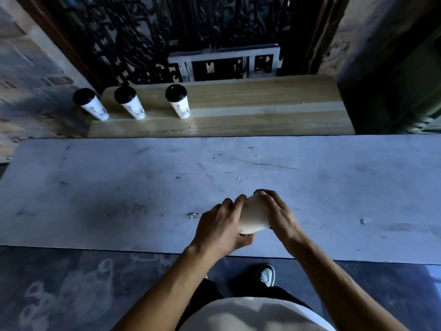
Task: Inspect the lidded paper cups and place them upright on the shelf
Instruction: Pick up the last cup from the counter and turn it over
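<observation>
Both hands' fingers (239, 201) wrap a tilted paper cup (255, 215), lid end seemingly away.

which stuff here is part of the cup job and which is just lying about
Part of the job:
- held cup, gripped by left hand and right hand
- three lidded cups standing upright: left, middle, right
- wooden shelf

Just there:
- grey table
- pale frame leaning behind the shelf
- dark ornate screen
</observation>
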`<action>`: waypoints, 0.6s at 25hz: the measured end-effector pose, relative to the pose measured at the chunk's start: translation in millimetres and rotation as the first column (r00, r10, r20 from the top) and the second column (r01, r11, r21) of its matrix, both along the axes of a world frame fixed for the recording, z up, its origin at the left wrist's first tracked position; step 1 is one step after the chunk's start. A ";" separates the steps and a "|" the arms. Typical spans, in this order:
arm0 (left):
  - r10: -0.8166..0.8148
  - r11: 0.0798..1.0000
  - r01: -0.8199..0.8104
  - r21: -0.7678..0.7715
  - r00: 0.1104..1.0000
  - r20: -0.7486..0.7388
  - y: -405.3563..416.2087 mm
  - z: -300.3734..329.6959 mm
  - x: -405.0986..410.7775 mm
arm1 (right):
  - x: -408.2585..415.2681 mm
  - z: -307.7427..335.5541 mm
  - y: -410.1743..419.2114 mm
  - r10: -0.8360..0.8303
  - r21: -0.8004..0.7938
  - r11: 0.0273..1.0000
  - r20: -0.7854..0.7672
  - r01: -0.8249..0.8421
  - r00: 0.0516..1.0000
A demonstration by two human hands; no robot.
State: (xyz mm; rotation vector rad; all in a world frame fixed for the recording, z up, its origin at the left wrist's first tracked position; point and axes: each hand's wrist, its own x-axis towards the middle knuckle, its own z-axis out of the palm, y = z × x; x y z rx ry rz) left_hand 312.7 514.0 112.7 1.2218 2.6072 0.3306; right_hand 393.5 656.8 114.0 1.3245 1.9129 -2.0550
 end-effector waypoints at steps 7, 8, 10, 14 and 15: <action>-0.036 0.999 0.042 0.034 0.985 -0.168 -39.0 28.1 -33.5 | -41.4 23.2 -36.9 -0.122 -0.115 0.988 -0.133 0.107 0.984; -0.039 0.999 0.045 0.027 0.979 -0.201 -41.6 31.5 -35.4 | -44.7 26.2 -40.3 -0.144 -0.142 0.982 -0.156 0.122 0.977; -0.042 0.999 0.046 0.010 0.970 -0.240 -45.5 39.8 -42.2 | -52.3 29.0 -50.3 -0.194 -0.190 0.969 -0.193 0.158 0.962; -0.066 0.998 0.066 -0.010 0.967 -0.245 -49.5 49.3 -58.1 | -65.1 32.0 -67.6 -0.139 -0.084 0.989 -0.219 0.124 0.966; -0.065 0.998 0.067 0.002 0.970 -0.234 -51.7 50.6 -62.2 | -67.3 34.1 -68.8 -0.081 -0.017 0.997 -0.204 0.079 0.976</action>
